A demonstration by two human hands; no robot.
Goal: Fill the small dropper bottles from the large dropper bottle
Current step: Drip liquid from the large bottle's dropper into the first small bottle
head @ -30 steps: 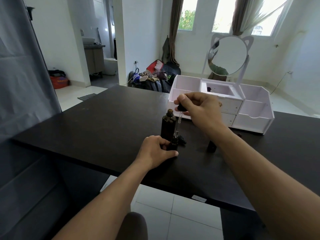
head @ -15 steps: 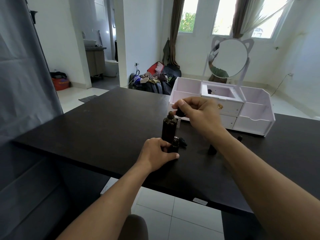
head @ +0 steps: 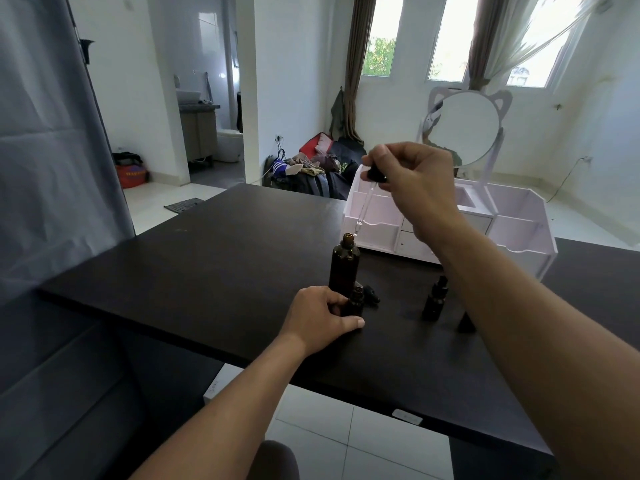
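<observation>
The large amber dropper bottle (head: 344, 265) stands uncapped on the black table (head: 214, 258). My right hand (head: 414, 183) pinches the black bulb of its glass dropper (head: 367, 202), raised above the bottle, with the tip just over the open neck. My left hand (head: 320, 317) grips a small open dropper bottle (head: 356, 301) standing right in front of the large one. A small black cap (head: 371, 295) lies just right of it. Another small capped bottle (head: 434, 299) stands further right, and a dark one (head: 465, 322) shows partly behind my right forearm.
A white cosmetic organiser (head: 519, 223) with drawers and a round cat-ear mirror (head: 464, 128) stands at the back right of the table. The table's near edge runs below my arms. A grey curtain (head: 52, 150) hangs on the left.
My right hand has lifted the dropper from low beside the large bottle's neck to well above it. My left hand has stayed on the small bottle.
</observation>
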